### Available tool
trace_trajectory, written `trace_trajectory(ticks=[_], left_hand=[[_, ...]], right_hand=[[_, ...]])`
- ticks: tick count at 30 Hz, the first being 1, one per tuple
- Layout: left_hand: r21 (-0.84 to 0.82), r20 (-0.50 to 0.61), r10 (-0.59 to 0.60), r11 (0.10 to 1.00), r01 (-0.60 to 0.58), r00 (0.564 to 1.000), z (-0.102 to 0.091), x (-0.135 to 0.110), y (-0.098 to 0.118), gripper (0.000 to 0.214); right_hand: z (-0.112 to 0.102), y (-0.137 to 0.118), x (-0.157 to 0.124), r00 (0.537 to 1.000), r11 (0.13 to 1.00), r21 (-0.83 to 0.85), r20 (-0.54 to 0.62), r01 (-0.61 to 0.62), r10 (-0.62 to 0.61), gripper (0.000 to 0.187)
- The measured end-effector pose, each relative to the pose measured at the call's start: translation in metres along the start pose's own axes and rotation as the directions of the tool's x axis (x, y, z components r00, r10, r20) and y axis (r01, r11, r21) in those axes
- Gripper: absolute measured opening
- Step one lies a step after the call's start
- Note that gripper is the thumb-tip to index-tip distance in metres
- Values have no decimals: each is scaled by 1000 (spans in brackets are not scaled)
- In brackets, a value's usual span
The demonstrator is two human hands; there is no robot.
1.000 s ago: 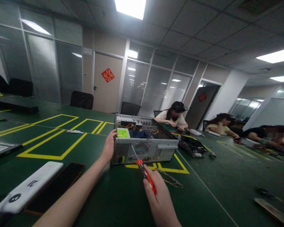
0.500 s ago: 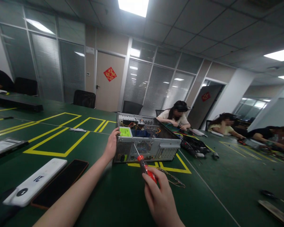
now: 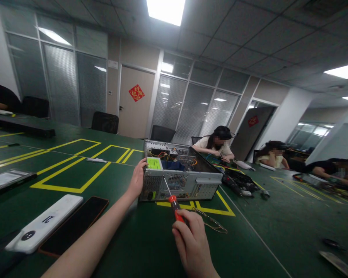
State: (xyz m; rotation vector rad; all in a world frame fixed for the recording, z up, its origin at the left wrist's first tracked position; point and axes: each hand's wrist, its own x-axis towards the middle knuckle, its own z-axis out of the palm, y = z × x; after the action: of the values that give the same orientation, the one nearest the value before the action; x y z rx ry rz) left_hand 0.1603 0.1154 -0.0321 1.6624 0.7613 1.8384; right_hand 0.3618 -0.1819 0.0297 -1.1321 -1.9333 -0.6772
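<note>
While the left grip [image 3: 137,178] touches an open computer case [image 3: 191,180] at the frame's centre, whether clasping it I cannot tell, the right grip [image 3: 193,236], lower centre, wraps a red-and-black screwdriver [image 3: 174,204] pointed at the case's near side.

A red diamond sign [image 3: 137,93] hangs on the pale door [image 3: 135,121]. Glazed partitions [image 3: 59,87] flank the door; a black chair [image 3: 104,122] stands just left of it, a white pillar [image 3: 292,114] well right, a lit ceiling panel [image 3: 166,11] above and right.
</note>
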Motion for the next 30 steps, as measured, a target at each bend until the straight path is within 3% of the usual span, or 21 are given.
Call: trace_trajectory(ticks=[3,5,7,9,17,24,30], left_hand=[[-17,5,-5,1000,6,1000,-1,0,0,72],[-24,12,-12,1000,13,1000,-1,0,0,70],[-27,17,-18,999,19,1000,-1,0,1,70],[-27,13,-23,999,23,1000,-2,0,1,71],[-25,9,-17,1000,17,1000,-2,0,0,71],[-8,16,-23,1000,23,1000,-3,-1,-3,67],[-7,16,-18,1000,18,1000,-3,0,-2,67]], right_hand=[[8,2,-6,994,997,41,-88,-67,70,36],[15,2,-12,967,974,88,-129,-209,219,48],[21,2,-18,934,936,126,-100,-330,343,55],[24,2,-22,922,918,143,-73,-369,381,56],[19,-1,-11,965,971,35,-110,-235,237,29],[0,-3,6,990,994,-33,-92,-107,104,36],[7,-4,-1,979,982,-36,-90,-185,181,47]])
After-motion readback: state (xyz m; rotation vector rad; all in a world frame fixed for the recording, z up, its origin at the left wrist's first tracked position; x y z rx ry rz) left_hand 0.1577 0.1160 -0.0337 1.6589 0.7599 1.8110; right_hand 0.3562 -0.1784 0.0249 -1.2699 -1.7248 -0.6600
